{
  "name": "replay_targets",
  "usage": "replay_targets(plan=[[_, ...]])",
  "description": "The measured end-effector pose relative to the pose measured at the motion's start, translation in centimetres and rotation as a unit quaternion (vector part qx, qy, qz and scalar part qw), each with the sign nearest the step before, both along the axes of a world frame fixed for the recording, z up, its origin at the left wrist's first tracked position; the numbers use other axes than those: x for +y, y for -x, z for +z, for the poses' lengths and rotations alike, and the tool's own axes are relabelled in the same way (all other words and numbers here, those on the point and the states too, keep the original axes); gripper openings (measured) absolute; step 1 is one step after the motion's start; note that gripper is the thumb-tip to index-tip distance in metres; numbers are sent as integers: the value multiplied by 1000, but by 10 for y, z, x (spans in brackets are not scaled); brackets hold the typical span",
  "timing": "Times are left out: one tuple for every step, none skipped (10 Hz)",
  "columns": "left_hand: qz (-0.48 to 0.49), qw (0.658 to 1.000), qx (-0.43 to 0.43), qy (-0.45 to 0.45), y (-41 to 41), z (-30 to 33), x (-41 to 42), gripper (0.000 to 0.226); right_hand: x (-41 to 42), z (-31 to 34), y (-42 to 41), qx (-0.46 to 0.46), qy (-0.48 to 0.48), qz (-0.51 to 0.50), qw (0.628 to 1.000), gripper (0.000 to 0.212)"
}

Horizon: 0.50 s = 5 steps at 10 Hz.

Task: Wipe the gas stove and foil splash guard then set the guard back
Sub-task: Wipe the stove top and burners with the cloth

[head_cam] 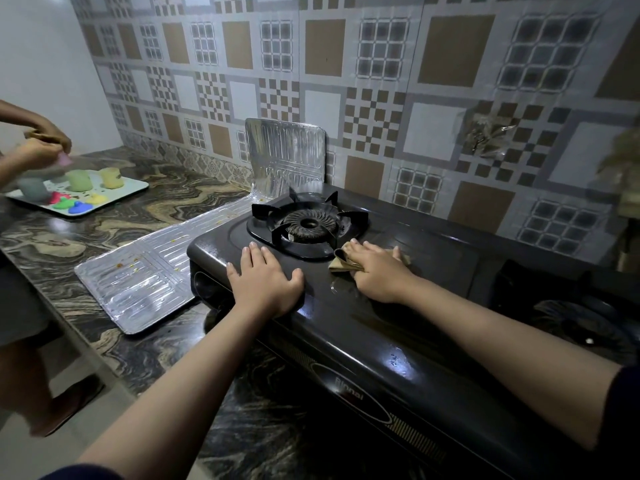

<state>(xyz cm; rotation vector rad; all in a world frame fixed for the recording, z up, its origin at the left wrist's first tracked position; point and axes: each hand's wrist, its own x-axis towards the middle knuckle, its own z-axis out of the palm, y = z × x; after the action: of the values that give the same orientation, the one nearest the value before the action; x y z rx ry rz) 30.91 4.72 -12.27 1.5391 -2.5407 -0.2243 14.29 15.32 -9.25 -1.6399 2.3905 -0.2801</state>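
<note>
A black gas stove (381,327) stands on the marbled counter, its left burner (308,225) under a black pan support. My left hand (265,280) lies flat on the stove's front left corner, fingers spread. My right hand (377,270) presses a small tan cloth (341,261) onto the stove top just right of the burner. The foil splash guard (145,278) lies unfolded on the counter left of the stove, speckled with food stains. Its far panel (285,152) stands upright against the tiled wall.
Another person stands at the far left, hands (45,143) busy over a white tray (135,187) with coloured cups and shapes. A second burner (585,327) sits dim at the right. The patterned tile wall (381,81) runs behind the stove.
</note>
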Motion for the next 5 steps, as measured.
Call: replay_targets(plan=[[0,1000,4,2,0,0,0,83,6,0,-7,-27,14,22,999,59],[-1,1000,5,1,0,1,1,83,12,1,-11,-44,27,35,998,58],[-1,1000,4,1,-1,1,1,83,19,7,-15,-60,30,48,997,57],[-3,1000,-1,2,0,1,0,84,27,11,-23,-92,39,67,993,58],[-5,1000,-2,1,0,1,0,83,31,13,-26,-107,45,69,991,59]])
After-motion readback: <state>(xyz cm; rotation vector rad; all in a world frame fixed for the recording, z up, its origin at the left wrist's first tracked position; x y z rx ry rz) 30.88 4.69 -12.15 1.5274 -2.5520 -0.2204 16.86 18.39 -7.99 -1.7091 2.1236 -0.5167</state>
